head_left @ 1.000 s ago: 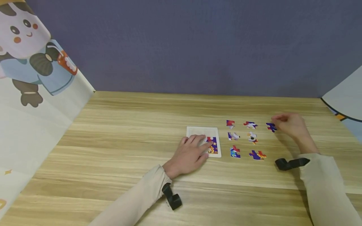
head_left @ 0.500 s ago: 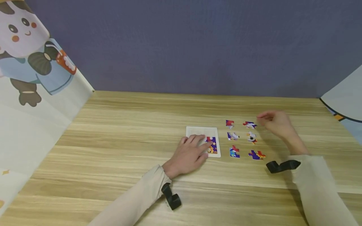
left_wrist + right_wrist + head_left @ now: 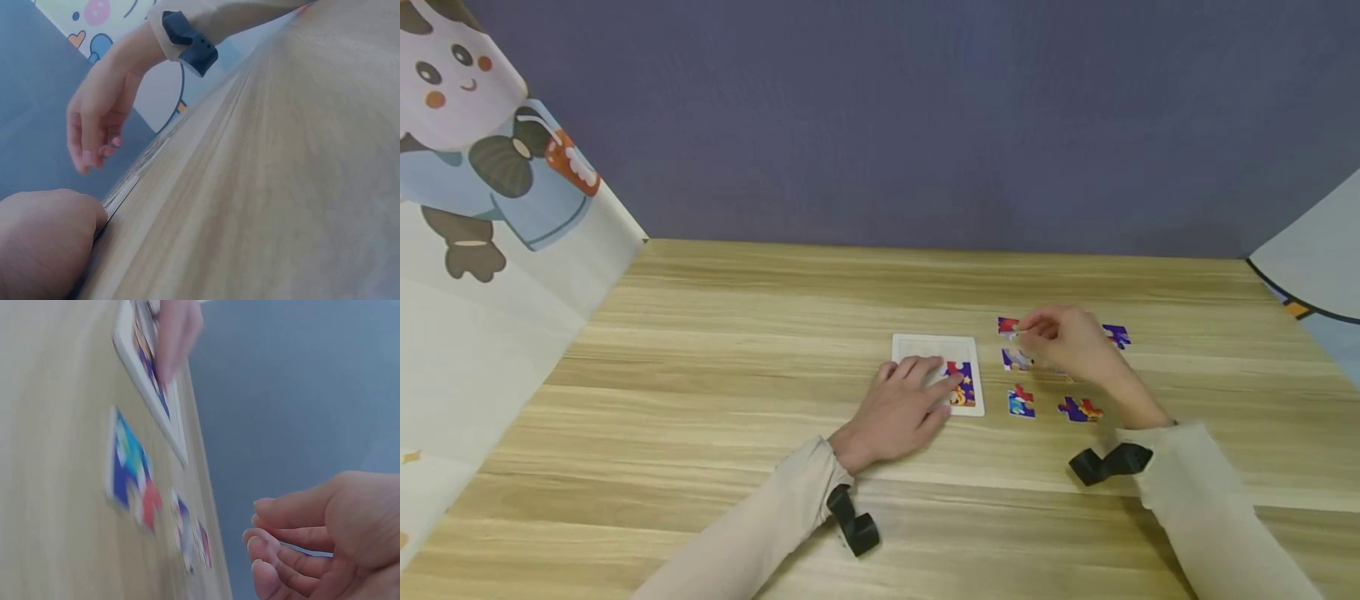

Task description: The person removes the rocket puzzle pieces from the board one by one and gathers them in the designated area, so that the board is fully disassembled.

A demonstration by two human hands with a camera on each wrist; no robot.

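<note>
My left hand (image 3: 895, 412) lies with spread fingers across a white puzzle tray (image 3: 934, 342). Joined puzzle pieces (image 3: 962, 393), purple with a yellow star, fill the tray's lower right part, partly under the fingers. Over the loose jigsaw pieces is my right hand (image 3: 1071, 346), its fingers loosely bent and nothing showing between them in the right wrist view (image 3: 312, 544). Close below its fingertips are a red-and-purple piece (image 3: 1006, 325) and a purple-and-white piece (image 3: 1013, 360). It hides other pieces in the head view.
A blue-and-red piece (image 3: 1021, 403) and a purple-and-orange piece (image 3: 1079, 409) lie nearer the front. Behind the right hand is a purple piece (image 3: 1117, 336). A dark blue panel (image 3: 925, 125) rises at the back of the wooden table (image 3: 737, 333); a cartoon-printed wall (image 3: 475, 317) stands left.
My right hand has moved left from the far-right purple piece to above the left column of loose pieces. That purple piece still lies on the table. The left hand has stayed on the tray.
</note>
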